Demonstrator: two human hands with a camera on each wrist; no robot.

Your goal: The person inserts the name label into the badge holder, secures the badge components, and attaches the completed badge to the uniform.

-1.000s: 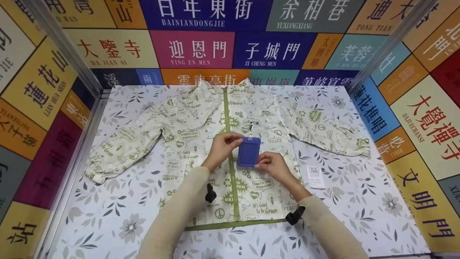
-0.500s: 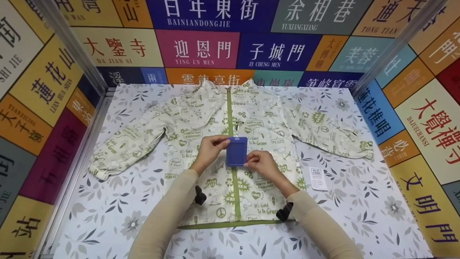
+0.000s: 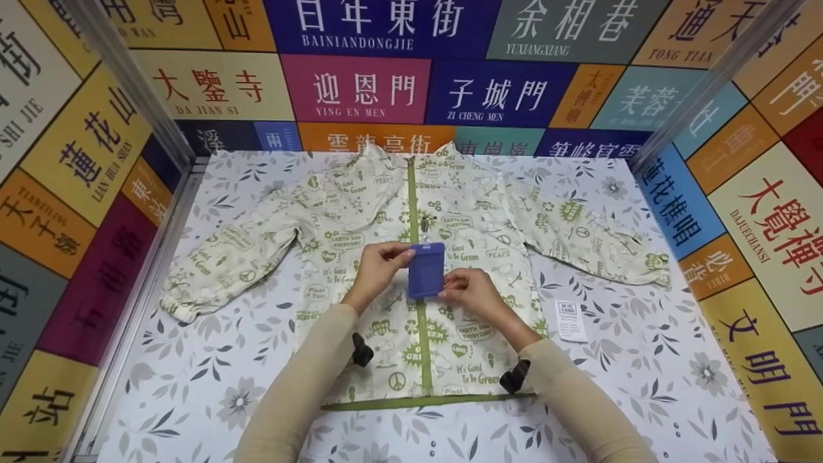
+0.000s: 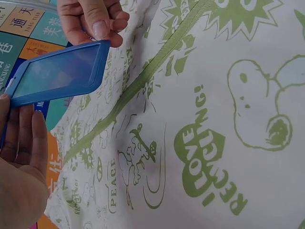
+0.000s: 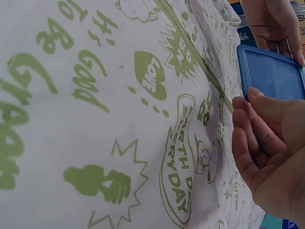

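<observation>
A blue badge holder [image 3: 426,271] with a clear window and a metal clip [image 3: 425,224] at its top is held up over a jacket [image 3: 360,212]. My left hand [image 3: 380,269] pinches its upper left corner. At the lower right corner, my right hand [image 3: 472,292] grips the edge between thumb and fingers. In the left wrist view the badge holder [image 4: 59,74] appears tilted, above the cloth. The right wrist view shows the right thumb and fingertips on the edge of the badge holder [image 5: 271,74]. The jacket lies flat, white with green prints and a green front strip.
A white printed card [image 3: 569,321] lies on the floral table surface [image 3: 643,360], right of the jacket. Panels with coloured signs [image 3: 360,87] wall in the back and both sides. The jacket sleeves [image 3: 225,270] spread out left and right.
Compared with one second ago, both hands and the badge holder sit slightly further left, over the green front strip. The view has shifted a little too. Both hands keep their hold.
</observation>
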